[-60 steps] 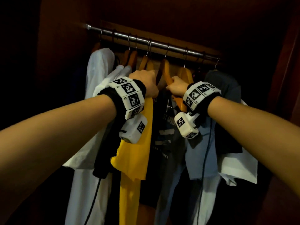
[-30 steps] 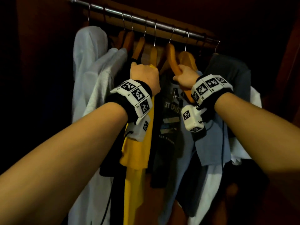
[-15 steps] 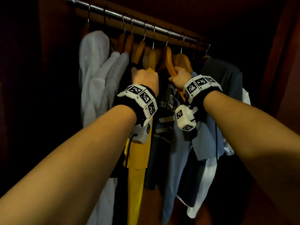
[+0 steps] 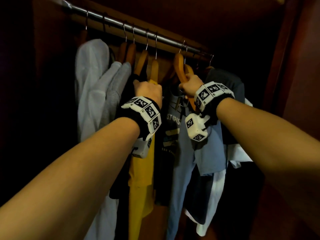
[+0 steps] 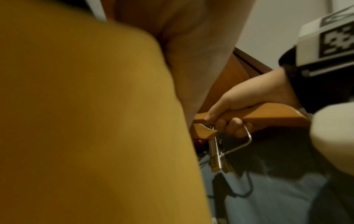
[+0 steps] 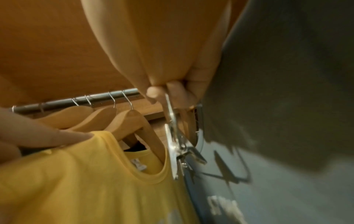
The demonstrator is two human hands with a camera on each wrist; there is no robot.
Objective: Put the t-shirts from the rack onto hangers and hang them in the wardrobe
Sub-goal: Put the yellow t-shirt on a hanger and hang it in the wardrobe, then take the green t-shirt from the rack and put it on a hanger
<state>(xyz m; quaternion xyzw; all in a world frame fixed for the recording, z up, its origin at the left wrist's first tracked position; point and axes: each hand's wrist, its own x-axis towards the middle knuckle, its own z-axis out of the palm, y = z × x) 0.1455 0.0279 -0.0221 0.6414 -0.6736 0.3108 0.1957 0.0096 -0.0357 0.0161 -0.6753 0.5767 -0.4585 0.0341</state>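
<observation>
My right grip [image 4: 190, 87] curls round a wooden clip hanger [image 4: 181, 73] on the rail [image 4: 138, 30]; my left grip [image 4: 147, 89] presses flat on the yellow t-shirt [image 4: 142, 170], hung left. Risk: neighbouring hooks snag.

A yellow t-shirt [image 4: 142, 172], a blue shirt [image 4: 206, 149] and pale grey, perhaps white, garments [image 4: 97, 94] hang from orange-brown hangers [image 4: 180, 70].

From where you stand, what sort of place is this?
Most likely the inside of a home wardrobe. A metal rail runs across dark reddish wood walls, and wooden hangers hook over it carrying clothes, among them a yellow t-shirt and pale grey tops.
</observation>
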